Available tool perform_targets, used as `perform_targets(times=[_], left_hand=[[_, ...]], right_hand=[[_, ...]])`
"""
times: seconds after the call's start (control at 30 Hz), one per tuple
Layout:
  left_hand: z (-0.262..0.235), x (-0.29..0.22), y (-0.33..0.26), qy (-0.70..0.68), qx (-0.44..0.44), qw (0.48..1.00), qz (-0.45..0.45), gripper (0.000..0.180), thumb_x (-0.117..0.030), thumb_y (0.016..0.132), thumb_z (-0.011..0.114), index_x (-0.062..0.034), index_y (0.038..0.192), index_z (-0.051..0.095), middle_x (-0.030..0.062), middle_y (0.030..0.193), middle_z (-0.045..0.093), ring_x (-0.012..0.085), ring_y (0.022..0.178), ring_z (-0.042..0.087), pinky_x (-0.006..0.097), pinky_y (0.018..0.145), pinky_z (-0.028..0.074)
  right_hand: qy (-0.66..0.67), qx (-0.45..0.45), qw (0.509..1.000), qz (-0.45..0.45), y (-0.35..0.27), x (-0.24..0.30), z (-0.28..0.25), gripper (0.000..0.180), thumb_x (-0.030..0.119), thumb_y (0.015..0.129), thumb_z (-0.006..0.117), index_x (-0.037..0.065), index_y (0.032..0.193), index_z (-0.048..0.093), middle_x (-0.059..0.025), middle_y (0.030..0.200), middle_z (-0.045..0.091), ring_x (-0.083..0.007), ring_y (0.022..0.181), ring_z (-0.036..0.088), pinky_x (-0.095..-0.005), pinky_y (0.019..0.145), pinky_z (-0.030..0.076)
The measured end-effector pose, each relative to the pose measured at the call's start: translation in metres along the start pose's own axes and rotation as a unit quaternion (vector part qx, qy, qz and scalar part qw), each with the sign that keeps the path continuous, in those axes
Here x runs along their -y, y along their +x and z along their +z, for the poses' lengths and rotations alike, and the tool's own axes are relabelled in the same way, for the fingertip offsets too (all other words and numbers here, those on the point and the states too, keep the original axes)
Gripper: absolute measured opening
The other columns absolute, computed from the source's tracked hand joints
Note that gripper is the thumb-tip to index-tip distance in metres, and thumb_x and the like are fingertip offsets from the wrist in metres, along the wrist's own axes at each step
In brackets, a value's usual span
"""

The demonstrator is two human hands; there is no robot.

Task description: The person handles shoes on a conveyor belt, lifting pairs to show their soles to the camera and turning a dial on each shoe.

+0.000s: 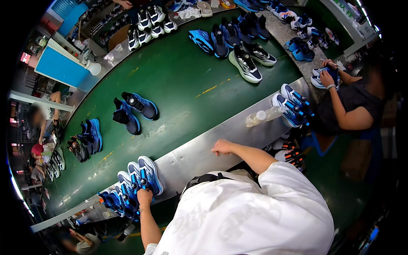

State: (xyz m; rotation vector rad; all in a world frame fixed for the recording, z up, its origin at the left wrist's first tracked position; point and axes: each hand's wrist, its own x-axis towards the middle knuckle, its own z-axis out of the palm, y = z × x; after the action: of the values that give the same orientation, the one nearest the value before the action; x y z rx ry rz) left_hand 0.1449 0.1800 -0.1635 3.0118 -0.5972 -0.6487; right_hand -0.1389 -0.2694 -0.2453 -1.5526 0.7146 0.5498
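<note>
A row of blue-and-white sneakers [148,170] with dial closures stands on the steel ledge to my left, soles turned outward. My left hand [144,197] is closed on the near end of the rightmost sneaker; its fingertips are partly hidden by the shoe. My right hand [222,147] hovers over or rests on the steel ledge in front of me, fingers curled in, and nothing shows in it. To its right, two clear plastic bottles [256,118] lie or stand by another group of blue-and-white sneakers [293,104].
Beyond the ledge [191,155] runs a green conveyor belt [170,85]. Dark blue sneakers [134,108] sit mid-belt, with black-and-white sneakers [246,63] farther right. More shoes line the far side. A co-worker [348,97] at the right handles a blue shoe. Others work at the far left.
</note>
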Motion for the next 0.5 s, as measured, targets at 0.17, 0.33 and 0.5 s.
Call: perform_targets(times=[0.17,0.33,0.5], left_hand=[[0.005,0.003,-0.009,0.017,0.027,0.997,0.068,0.021,-0.020,0.080,0.061,-0.0058,0.083,0.076,0.0235,0.084,0.068,0.0430,0.081,0.065,0.050,0.074,0.054],[-0.032,0.003,-0.008,-0.033,0.047,0.981,0.184,0.020,-0.020,0.083,0.061,-0.0089,0.088,0.076,0.0218,0.084,0.069,0.0433,0.084,0.064,0.051,0.079,0.052],[-0.113,-0.008,0.000,-0.021,0.192,0.972,0.137,0.023,-0.025,0.084,0.064,-0.0050,0.077,0.074,0.0191,0.079,0.069,0.0401,0.075,0.066,0.048,0.074,0.054]], right_hand=[[-0.002,-0.005,1.000,0.019,-0.011,0.023,-0.002,0.038,0.035,0.087,0.067,0.005,0.065,0.070,-0.0037,0.049,0.052,-0.0140,0.037,0.042,-0.0322,0.037,0.034],[0.021,-0.017,0.995,0.093,-0.006,0.019,0.003,0.037,0.032,0.088,0.068,0.003,0.064,0.066,-0.0007,0.046,0.046,-0.0104,0.037,0.039,-0.0297,0.037,0.030],[-0.019,0.006,0.998,0.058,0.024,0.066,0.035,0.038,0.035,0.088,0.066,0.005,0.063,0.066,-0.0018,0.049,0.050,-0.0114,0.040,0.042,-0.0308,0.042,0.033]])
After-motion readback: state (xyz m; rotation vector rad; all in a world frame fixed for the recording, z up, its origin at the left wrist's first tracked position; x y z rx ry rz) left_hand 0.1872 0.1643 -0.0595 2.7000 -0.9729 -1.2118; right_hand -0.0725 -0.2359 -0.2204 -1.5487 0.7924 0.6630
